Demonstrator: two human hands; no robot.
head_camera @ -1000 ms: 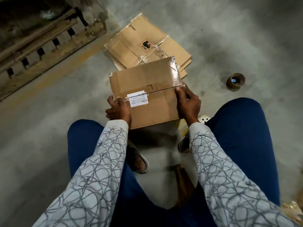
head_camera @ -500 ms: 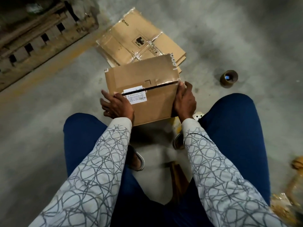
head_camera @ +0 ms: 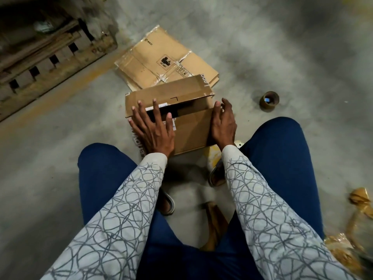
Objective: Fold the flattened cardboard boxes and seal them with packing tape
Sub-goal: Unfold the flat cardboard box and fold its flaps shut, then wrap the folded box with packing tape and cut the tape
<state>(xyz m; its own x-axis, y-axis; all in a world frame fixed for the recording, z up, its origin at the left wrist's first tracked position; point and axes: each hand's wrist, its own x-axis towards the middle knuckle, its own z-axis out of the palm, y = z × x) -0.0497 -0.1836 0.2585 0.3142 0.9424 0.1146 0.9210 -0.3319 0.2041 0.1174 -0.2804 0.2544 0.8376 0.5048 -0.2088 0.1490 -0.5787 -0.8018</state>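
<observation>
A folded brown cardboard box [head_camera: 189, 130] stands on the concrete floor between my knees, its two top flaps parted by a dark gap. My left hand [head_camera: 153, 128] lies flat on top, fingers spread across the gap and over a white label. My right hand [head_camera: 223, 123] rests against the box's right side with fingers straight. Flattened cardboard boxes [head_camera: 161, 61] lie stacked just beyond it. A brown packing tape roll [head_camera: 269, 101] sits on the floor to the right, apart from both hands.
A wooden pallet [head_camera: 46, 57] lies at the far left. Crumpled brown tape scraps [head_camera: 357, 223] lie at the right edge. My blue-trousered knees [head_camera: 278, 150] flank the box and my sandalled feet [head_camera: 167, 203] are below it.
My left hand moved from the box's left edge onto its top and spread flat. The gap between the flaps has widened. My right hand shifted slightly along the right side.
</observation>
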